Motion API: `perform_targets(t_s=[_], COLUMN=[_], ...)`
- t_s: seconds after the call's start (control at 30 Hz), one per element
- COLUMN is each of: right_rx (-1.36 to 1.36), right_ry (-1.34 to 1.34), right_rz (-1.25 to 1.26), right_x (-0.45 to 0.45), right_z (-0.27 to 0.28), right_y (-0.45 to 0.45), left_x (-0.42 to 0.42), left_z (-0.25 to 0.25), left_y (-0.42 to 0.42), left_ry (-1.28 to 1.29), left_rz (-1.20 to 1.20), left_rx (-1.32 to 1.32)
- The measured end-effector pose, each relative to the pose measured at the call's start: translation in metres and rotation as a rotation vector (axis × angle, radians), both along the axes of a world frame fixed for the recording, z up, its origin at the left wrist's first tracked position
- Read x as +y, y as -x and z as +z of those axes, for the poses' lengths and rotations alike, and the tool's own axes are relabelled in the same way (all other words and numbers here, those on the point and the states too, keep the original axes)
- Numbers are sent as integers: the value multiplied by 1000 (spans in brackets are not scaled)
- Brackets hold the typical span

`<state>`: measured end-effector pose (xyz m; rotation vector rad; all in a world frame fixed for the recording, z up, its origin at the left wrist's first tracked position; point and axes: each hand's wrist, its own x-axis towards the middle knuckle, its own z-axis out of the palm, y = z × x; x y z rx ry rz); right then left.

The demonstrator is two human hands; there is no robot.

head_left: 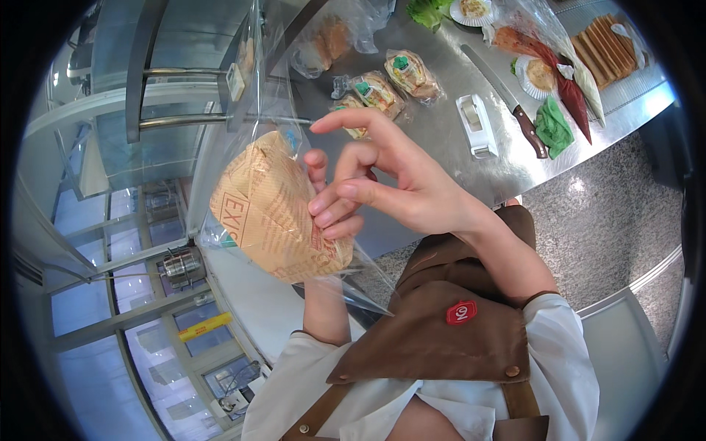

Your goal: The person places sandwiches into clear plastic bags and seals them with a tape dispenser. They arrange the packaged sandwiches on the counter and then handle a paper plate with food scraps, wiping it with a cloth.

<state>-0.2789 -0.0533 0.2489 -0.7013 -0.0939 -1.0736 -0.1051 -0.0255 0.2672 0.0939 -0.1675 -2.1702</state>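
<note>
A tan printed paper-wrapped package [276,215] sits in a long clear plastic bag [265,71]. What the paper holds is hidden. My left hand [332,218] grips the package from behind, with its fingers curled round the right edge onto the front; its palm is out of sight. Just to the right, my right hand [411,190] hovers over those fingers. Its index finger reaches towards the bag, and the thumb lies near a bent finger. Nothing shows in its grasp, and whether it touches the bag is unclear. Several clear-wrapped sandwiches [411,74] lie beyond.
The steel table [436,160] bears a white tape dispenser [477,125], a serrated bread knife [504,93], a green cloth [554,129] and sauce-filled piping bags [573,99]. Sliced bread [604,49] lies at far right. A metal rack [185,121] and windows [143,353] border the left.
</note>
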Motion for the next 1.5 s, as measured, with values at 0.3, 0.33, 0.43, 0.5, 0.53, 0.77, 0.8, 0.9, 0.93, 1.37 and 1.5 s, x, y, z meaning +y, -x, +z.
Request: perform_targets(t_s=[0.3, 0.33, 0.43, 0.5, 0.53, 0.77, 0.8, 0.9, 0.93, 1.37, 1.5], right_rx=[254, 309, 461, 538, 572, 801, 846, 806, 803, 495, 396], right_ry=[240, 258, 325, 363, 367, 377, 409, 362, 326, -307, -516], right_rz=[-255, -291, -448, -570, -603, -743, -810, -823, -803, -153, -44], right_x=[-8, -7, -8, -9, -8, -9, -9, -8, -8, -8, 4], right_z=[4, 6, 10, 12, 13, 15, 14, 6, 7, -47, -64], right_y=[-5, -4, -3, -3, -2, 6, 6, -1, 0, -16, -5], left_x=[-12, -11, -5, -12, -13, -16, -17, -19, -20, 18, 15], left_z=[-7, -7, 8, 4, 2, 4, 9, 10, 8, -37, -60], left_y=[7, 8, 16, 4, 1, 4, 8, 9, 8, -16, -17], left_ry=[12, 7, -62, 5, 30, 17, 12, 53, 76, -166, -188], left_rz=[-51, -17, 125, 79, 51, -30, -69, -120, -126, 442, 382], left_rx=[-18, -48, -274, -347, -341, -268, -235, -255, -282, -925, -778])
